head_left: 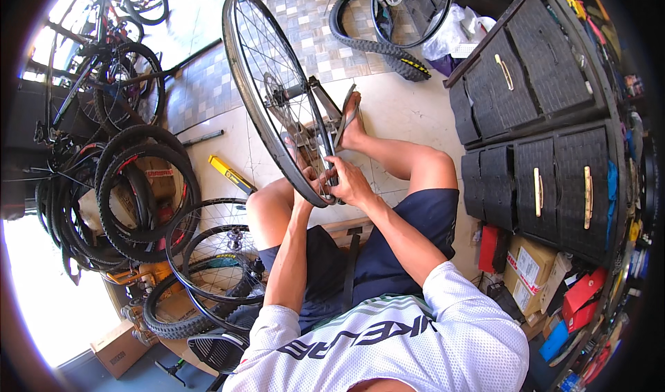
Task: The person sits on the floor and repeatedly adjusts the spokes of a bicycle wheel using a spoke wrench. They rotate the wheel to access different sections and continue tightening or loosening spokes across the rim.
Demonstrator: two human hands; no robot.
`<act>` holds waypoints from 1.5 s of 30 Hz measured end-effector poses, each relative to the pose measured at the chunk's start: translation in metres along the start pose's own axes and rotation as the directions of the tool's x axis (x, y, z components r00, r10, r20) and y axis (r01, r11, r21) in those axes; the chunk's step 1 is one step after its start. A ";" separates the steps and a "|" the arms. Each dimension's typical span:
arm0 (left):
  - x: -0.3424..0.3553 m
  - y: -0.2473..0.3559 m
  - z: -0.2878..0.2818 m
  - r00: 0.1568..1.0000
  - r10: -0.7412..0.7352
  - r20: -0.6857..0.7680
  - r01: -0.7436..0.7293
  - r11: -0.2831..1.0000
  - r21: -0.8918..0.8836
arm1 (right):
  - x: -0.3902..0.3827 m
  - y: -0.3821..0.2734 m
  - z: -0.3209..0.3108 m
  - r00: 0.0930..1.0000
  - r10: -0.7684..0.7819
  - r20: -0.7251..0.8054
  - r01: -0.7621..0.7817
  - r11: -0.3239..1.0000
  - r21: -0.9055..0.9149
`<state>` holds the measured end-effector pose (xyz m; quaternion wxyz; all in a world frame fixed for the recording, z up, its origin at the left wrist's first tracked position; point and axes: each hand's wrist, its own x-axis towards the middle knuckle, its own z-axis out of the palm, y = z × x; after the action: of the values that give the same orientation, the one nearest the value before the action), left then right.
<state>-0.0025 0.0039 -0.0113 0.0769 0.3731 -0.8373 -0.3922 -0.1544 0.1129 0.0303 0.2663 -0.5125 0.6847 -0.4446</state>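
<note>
Curling around the near end of the bicycle wheel (278,101), the right grip (353,184) is closed on the rim, with its thumb and forefinger at the edge and its back turned up. The left grip (309,184) sits just beside it at the same end, partly hidden by the rim; its fingers are bent and touch the wheel, but whether they are fully closed on it cannot be told.

The wheel stands upright and leans a little, between the person's knees, above the pale floor (215,130). Most of it reaches forward from the hands, so the hub lies well apart from the fingers and the far edge is farthest away. A metal stand (313,125) is at the hub, close by the sandalled right foot (352,118).

Seen steeply from above, the wheel appears as a long, narrow oval. Its rim is dark along the sides, with a paler, shiny band around the outside, and it carries no tyre. Thin dark spokes run inward to a black hub, and a round, pierced brake disc shows beside the hub.
</note>
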 end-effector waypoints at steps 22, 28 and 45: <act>0.031 -0.001 0.032 0.923 -0.327 0.201 0.361 0.561 -0.745 | -0.002 0.037 -0.016 0.922 0.384 0.036 -0.372 0.861 0.347; 0.008 0.022 0.014 0.922 -0.356 0.149 0.342 0.572 -0.745 | 0.000 0.052 -0.014 0.922 0.367 0.121 -0.383 0.906 0.177; 0.003 0.014 0.003 0.925 -0.366 0.101 0.325 0.626 -0.709 | 0.006 0.029 -0.006 0.964 0.238 0.115 -0.249 0.964 0.091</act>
<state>-0.0137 0.0092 -0.0043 0.1608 0.4772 -0.5292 -0.6829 -0.1744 0.1116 0.0084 0.3805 -0.4318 0.7036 -0.4168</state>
